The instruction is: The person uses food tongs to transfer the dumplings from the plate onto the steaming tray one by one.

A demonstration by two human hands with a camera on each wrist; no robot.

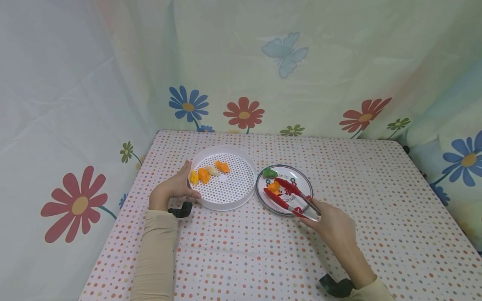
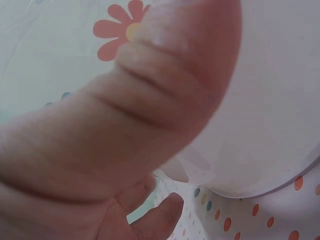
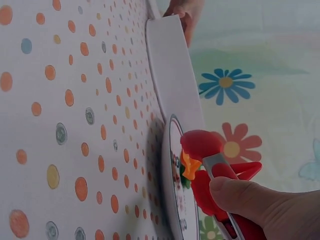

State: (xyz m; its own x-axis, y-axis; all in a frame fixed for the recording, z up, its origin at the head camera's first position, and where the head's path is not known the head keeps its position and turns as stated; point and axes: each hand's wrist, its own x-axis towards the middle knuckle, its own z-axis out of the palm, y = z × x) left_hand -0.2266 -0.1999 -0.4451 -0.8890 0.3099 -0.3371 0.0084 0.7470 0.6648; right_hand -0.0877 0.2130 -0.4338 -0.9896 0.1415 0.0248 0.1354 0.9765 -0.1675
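My right hand (image 1: 335,223) grips red-tipped metal tongs (image 1: 288,205) over a white plate (image 1: 301,179) with a dark-lined rim. Between the parted red tips is an orange dumpling-shaped piece (image 1: 274,187), also visible in the right wrist view. A green piece (image 1: 269,173) lies behind it on the plate. My left hand (image 1: 175,188) rests against the outer left wall of a round white steamer tray (image 1: 235,200), thumb and fingers spread along its curve. Inside, on the perforated base, sit a yellow piece (image 1: 194,177), two orange pieces (image 1: 203,175) and a whitish one (image 1: 212,170).
Tray and plate stand side by side on a table (image 1: 241,259) with a dotted cloth. Flower-printed curtains (image 1: 233,62) hang behind the table and along its sides. Dark camera mounts (image 1: 335,286) sit at both wrists.
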